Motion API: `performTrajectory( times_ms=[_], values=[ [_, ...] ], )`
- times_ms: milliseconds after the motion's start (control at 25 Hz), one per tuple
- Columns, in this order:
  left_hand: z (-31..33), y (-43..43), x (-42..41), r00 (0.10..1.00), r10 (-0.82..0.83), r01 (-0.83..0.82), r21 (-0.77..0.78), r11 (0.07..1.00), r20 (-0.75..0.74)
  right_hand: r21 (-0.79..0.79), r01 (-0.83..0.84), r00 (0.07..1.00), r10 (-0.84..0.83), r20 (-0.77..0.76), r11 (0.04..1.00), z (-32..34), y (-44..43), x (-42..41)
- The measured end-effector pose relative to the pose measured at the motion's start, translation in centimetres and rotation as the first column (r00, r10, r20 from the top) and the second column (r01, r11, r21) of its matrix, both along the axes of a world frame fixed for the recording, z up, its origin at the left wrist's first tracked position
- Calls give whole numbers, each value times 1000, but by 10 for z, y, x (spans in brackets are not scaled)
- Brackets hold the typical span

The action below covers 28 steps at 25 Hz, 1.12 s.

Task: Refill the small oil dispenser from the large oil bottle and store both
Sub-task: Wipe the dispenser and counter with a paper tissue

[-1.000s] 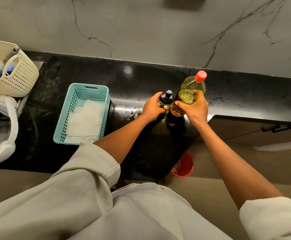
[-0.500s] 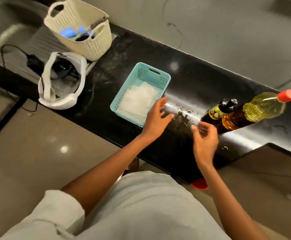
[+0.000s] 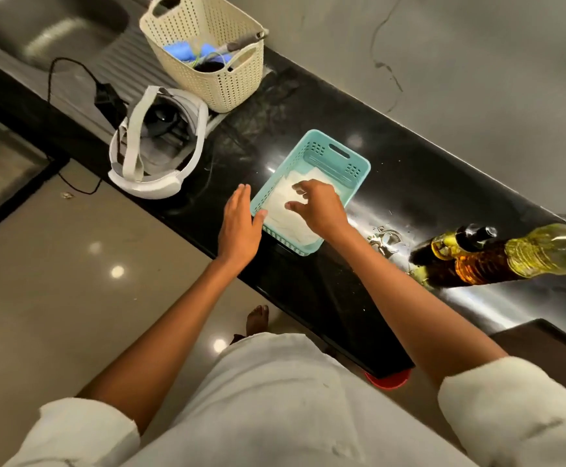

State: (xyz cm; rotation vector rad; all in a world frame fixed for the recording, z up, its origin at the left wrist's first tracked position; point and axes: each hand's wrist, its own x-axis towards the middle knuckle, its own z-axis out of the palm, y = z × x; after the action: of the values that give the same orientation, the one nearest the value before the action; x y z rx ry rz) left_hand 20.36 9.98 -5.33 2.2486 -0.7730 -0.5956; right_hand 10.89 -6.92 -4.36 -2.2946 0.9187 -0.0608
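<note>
large oil bottle (image 3: 527, 256) upright, cap right in frame; both hands (image 3: 239, 227) spread, empty

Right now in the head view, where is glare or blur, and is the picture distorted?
Head view: lamp glare spots lie on the glossy black stone counter and on the beige floor; the steel sink at the top left is blurred; the wide lens leans the clear large oil bottle and dark small oil dispenser outward.
</note>
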Motion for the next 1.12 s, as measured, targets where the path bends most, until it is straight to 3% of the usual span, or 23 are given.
performTrajectory(
  times_ms=[200, 360, 600, 1120],
  values=[
    [-3, 1, 0, 994, 56, -64, -84, 994, -92, 28, 121, 989, -118, -91, 992, -33, -14, 36],
    [1, 1, 9, 985, 70, -89, -116, 989, -158, 33, 195, 978, -192, -77, 980, -46, -17, 50],
    [0, -4, 8, 993, 63, -77, -138, 987, -103, 40, 242, 970, -242, 6, 969, -52, -15, 61],
    [6, -4, 8, 990, 63, -81, -149, 985, -125, -28, 216, 976, -217, -27, 976, -56, -17, 65]
  ],
)
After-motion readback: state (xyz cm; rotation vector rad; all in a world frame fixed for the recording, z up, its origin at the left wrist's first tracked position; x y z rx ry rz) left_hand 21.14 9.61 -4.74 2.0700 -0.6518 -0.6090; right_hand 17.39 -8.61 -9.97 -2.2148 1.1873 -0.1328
